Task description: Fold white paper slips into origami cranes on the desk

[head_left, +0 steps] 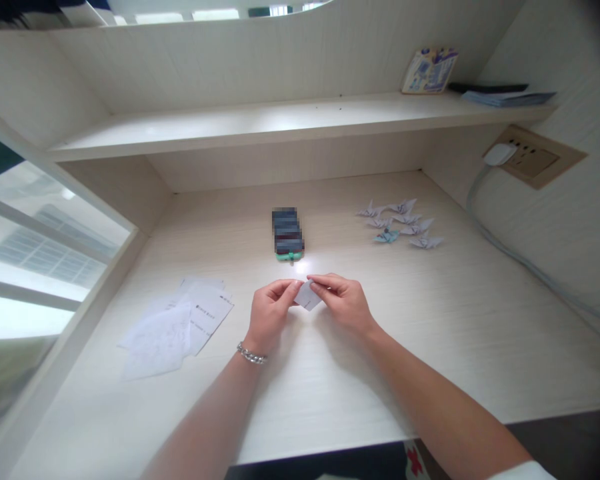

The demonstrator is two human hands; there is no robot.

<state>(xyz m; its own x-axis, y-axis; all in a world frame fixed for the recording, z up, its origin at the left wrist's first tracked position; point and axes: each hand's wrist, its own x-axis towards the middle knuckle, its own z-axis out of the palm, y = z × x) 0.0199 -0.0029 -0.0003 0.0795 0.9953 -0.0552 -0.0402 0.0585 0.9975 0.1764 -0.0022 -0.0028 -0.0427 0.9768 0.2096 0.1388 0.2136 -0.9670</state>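
Note:
Between both hands is a small folded piece of white paper [309,297], held up over the desk with a corner pointing down. My left hand [274,308] pinches its left edge between thumb and fingers, and a chain bracelet circles that wrist. On the other side, my right hand [344,301] grips the upper right edge with thumb and forefinger. Several folded paper cranes [405,219] sit at the back right, most of them white. One crane [387,235] is light blue. Loose sheets of paper [165,333] with faint print lie overlapping to the left.
A phone [288,233] in a green-edged case, its screen blurred, lies behind my hands. Above the desk runs a shelf [260,123] carrying a small box [430,71] and flat booklets [507,98]. A cable [510,250] hangs from a wall socket [537,157] along the right side.

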